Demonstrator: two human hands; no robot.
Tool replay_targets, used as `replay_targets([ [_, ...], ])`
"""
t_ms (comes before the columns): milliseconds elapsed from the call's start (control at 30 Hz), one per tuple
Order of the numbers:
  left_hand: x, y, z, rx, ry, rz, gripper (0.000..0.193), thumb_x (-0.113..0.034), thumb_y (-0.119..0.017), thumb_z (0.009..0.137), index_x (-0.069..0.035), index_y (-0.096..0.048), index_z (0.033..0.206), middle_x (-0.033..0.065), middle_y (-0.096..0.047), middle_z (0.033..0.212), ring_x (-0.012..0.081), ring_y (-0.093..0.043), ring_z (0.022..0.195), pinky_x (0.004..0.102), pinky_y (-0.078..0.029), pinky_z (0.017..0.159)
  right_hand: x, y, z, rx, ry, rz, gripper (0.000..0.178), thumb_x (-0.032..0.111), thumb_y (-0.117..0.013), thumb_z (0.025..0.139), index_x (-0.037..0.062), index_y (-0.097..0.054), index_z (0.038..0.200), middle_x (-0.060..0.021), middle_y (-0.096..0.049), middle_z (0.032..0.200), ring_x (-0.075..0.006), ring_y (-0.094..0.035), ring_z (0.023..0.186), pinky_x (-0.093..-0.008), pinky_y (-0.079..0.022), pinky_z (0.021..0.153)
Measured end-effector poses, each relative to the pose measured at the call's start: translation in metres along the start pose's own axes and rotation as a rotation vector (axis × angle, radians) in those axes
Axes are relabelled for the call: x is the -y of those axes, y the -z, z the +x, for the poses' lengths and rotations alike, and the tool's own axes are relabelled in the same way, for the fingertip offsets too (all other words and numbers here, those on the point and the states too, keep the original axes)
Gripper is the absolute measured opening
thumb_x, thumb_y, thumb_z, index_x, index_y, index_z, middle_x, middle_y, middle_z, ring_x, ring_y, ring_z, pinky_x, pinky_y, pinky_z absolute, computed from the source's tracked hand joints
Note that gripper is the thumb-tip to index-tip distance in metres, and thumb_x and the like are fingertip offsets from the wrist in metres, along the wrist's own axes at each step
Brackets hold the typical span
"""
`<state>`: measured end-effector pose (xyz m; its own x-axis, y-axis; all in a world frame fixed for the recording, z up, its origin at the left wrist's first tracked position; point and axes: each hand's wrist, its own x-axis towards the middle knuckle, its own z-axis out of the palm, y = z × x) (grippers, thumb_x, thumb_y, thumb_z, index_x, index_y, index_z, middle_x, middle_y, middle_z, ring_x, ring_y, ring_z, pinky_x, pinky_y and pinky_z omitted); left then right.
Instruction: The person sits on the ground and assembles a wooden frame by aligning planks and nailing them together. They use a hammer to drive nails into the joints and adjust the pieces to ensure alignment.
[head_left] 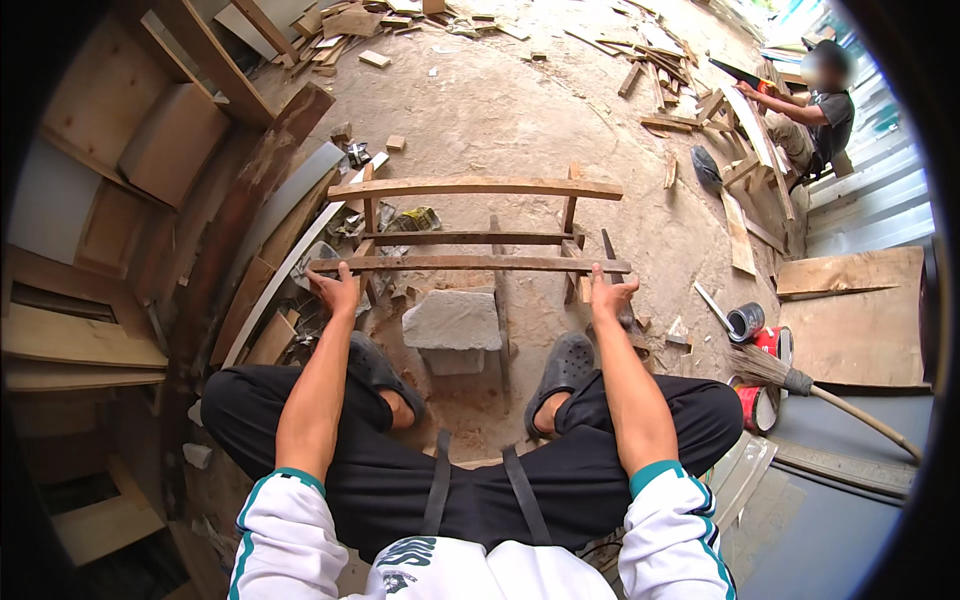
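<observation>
A long wooden slat (460, 264) lies crosswise in front of me, on the near side of a low wooden frame (475, 187). My left hand (337, 290) grips the slat near its left end, thumb on top. Near the right end my right hand (612, 291) holds it the same way, fingers partly hidden. Behind the slat, the frame has a far top rail, a darker lower crossbar (470, 239) and short upright legs. A grey concrete block (450, 320) sits on the ground between my feet and the slat. Beside my right hand is a dark pointed piece (609, 246) whose kind I cannot tell.
Wooden cabinets and boards (80, 300) crowd the left. Scrap wood (350, 22) lies at the back. At far right a person (825, 110) works with a saw (735, 72). Paint cans (746, 321), a broom (770, 367) and a wooden panel (855, 330) are at right.
</observation>
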<state>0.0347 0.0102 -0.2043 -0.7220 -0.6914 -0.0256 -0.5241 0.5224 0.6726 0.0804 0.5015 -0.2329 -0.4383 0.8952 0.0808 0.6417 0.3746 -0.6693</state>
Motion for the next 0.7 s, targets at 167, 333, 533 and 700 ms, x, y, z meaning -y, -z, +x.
replay_targets([
  [167,-0.017,0.013,-0.035,0.171,-0.57,0.407,0.071,-0.048,-0.043,0.099,-0.002,-0.03,0.151,0.0158,-0.024,0.16,0.031,-0.02,0.148,0.045,-0.019,0.119,0.02,0.045,-0.034,0.324,0.746,-0.409,0.08,0.054,-0.056,0.092,0.0069,-0.031,0.151,-0.0159,-0.029,0.157,-0.0351,-0.024,0.146,-0.0506,-0.021,0.119],
  [333,-0.006,0.017,-0.039,0.334,-0.605,0.484,0.073,-0.043,-0.048,0.097,-0.001,-0.026,0.152,0.0185,-0.023,0.16,0.0325,-0.02,0.148,0.0451,-0.02,0.119,0.023,0.049,-0.044,0.474,0.817,-0.437,0.082,0.045,-0.065,0.088,0.0066,-0.031,0.151,-0.0144,-0.028,0.158,-0.0326,-0.024,0.147,-0.05,-0.021,0.119],
  [533,-0.007,0.034,-0.03,0.479,-0.641,0.549,0.076,-0.032,-0.056,0.093,-0.002,-0.022,0.154,0.019,-0.02,0.16,0.0345,-0.018,0.149,0.0457,-0.023,0.119,0.031,0.058,-0.03,0.605,0.83,-0.463,0.08,0.04,-0.068,0.087,0.0095,-0.032,0.152,-0.0128,-0.029,0.158,-0.033,-0.027,0.146,-0.0521,-0.025,0.117],
  [700,-0.024,0.059,-0.008,0.674,-0.633,0.462,0.072,-0.027,-0.056,0.092,-0.006,-0.025,0.153,0.0155,-0.023,0.16,0.0348,-0.024,0.146,0.0427,-0.032,0.115,0.042,0.067,-0.025,0.68,0.807,-0.582,0.079,0.041,-0.067,0.087,0.0126,-0.031,0.152,-0.0104,-0.03,0.159,-0.0312,-0.028,0.146,-0.0535,-0.027,0.116],
])
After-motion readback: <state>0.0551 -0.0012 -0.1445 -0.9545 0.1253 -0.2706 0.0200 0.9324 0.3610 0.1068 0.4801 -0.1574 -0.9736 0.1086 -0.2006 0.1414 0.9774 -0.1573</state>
